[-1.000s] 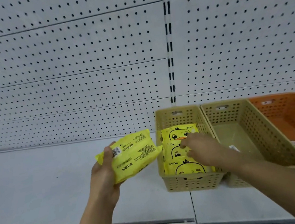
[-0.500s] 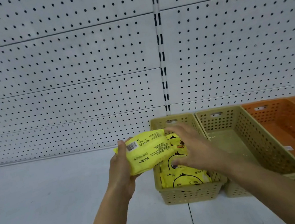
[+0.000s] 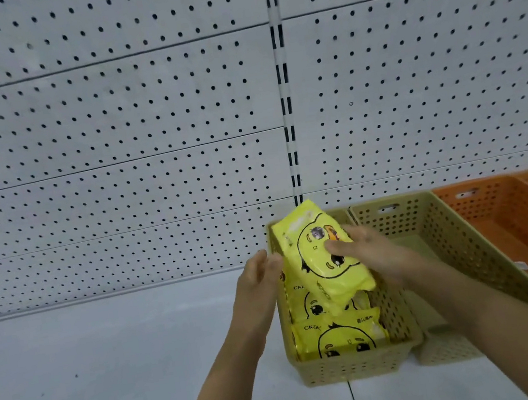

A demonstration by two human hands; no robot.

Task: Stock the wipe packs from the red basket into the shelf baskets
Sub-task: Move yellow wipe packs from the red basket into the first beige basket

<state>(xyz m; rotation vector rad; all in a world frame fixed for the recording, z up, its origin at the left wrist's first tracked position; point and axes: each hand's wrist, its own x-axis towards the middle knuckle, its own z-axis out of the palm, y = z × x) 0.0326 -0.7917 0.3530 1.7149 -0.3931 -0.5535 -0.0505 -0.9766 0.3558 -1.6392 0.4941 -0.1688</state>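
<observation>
Head view: tan perforated plastic basket on white shelf holds yellow duck-printed wipe packs lying flat. Above them, right hand grips a tilted yellow wipe pack, fingers across its face, thumb hidden. Left hand has straight fingers at that pack's left edge; contact unclear. Rightward: second tan basket, orange perforated basket.
</observation>
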